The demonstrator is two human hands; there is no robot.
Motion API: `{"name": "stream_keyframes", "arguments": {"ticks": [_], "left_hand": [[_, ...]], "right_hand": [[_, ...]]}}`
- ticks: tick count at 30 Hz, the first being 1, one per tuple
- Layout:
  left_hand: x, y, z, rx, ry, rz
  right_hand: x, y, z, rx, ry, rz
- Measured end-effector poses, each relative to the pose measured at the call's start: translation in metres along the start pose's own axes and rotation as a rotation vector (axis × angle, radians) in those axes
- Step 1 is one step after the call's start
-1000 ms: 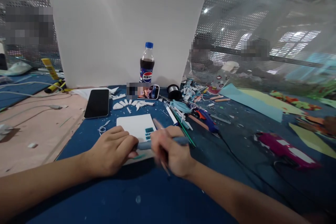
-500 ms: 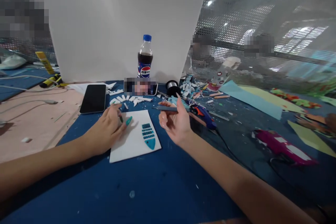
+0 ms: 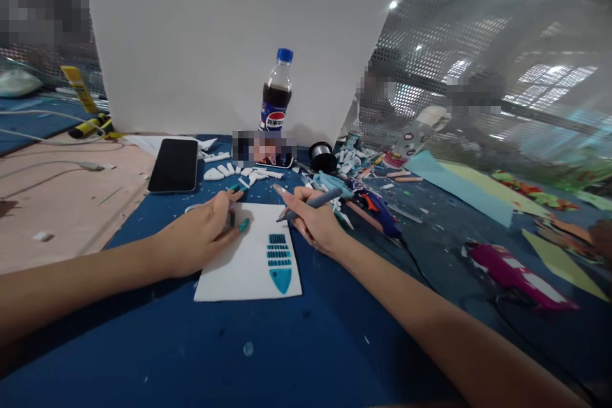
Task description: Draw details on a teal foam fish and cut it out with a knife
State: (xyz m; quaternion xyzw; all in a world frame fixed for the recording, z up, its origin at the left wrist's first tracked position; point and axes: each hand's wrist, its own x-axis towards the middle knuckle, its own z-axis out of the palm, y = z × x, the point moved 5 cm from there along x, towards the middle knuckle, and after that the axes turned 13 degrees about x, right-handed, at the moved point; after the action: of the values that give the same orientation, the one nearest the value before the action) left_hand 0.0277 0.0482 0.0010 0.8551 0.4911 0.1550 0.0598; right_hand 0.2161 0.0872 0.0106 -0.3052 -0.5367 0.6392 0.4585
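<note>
My right hand grips a grey pen. The pen's tip slants down to the left, over the upper right corner of a white sheet; whether it touches cannot be made out. My left hand, with long green nails, rests on the left side of the sheet, fingers apart. Part of a pale curved piece shows behind the left hand. On the right part of the sheet is a fish-bone shape, with a teal pointed head at the bottom and dark-striped teal bars above it.
Behind the sheet lie white cut pieces, a black phone and a lit phone. A cola bottle stands by a white panel. To the right are a wire spool, a blue glue gun and a magenta tool.
My right hand has turned over, bringing the pen from nearly level to slanting down over the sheet. My left hand has shifted slightly right in view. The camera view has moved a little.
</note>
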Motion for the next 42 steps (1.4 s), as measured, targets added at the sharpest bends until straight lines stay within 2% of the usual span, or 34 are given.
{"name": "stream_keyframes", "arguments": {"ticks": [3, 10, 12, 21, 42], "left_hand": [[0.0003, -0.0005, 0.0005, 0.021, -0.015, 0.0], [-0.0001, 0.0022, -0.0021, 0.033, -0.055, -0.047], [0.0002, 0.0038, -0.0026, 0.026, -0.087, -0.047], [0.0007, 0.0048, -0.0039, 0.014, -0.091, -0.054], [0.0008, 0.0017, -0.004, 0.025, -0.057, -0.06]], "right_hand": [[-0.0033, -0.0019, 0.006, -0.062, -0.056, 0.016], [-0.0065, -0.0076, 0.0057, -0.21, -0.06, 0.018], [-0.0065, -0.008, 0.0068, -0.214, -0.059, 0.024], [-0.0065, -0.0065, 0.0094, -0.188, -0.085, 0.044], [-0.0037, -0.0053, 0.0108, -0.192, -0.135, 0.015]]}}
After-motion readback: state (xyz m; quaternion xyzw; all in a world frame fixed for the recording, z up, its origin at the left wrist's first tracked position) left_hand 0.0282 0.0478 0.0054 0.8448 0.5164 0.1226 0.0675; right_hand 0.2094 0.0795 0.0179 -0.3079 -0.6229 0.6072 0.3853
